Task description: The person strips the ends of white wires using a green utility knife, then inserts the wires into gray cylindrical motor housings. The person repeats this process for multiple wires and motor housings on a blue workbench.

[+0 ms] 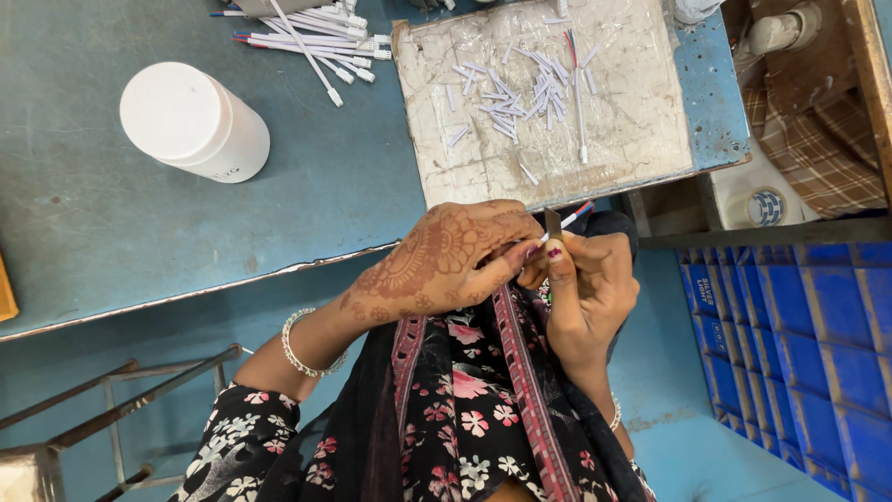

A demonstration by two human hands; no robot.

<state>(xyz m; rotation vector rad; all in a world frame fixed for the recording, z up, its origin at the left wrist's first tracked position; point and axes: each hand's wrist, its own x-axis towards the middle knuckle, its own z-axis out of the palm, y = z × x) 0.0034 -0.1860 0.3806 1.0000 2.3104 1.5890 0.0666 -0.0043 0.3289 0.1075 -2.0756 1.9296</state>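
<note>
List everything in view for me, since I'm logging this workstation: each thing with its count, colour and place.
table: one, blue-grey, upper left
jar: one, white, on its side on the table
wire leads with connectors: a bundle, white, top of the table
board: one, pale and worn, top centre
cut sleeve pieces: many, white, scattered on the board
crates: stacked, blue, right
metal frame: one, grey, lower left
wire: one, white with red and blue cores, held in both hands
blade: one, metal, in the right hand
left hand: hennaed, pinching the wire
right hand: gripping the blade
</note>
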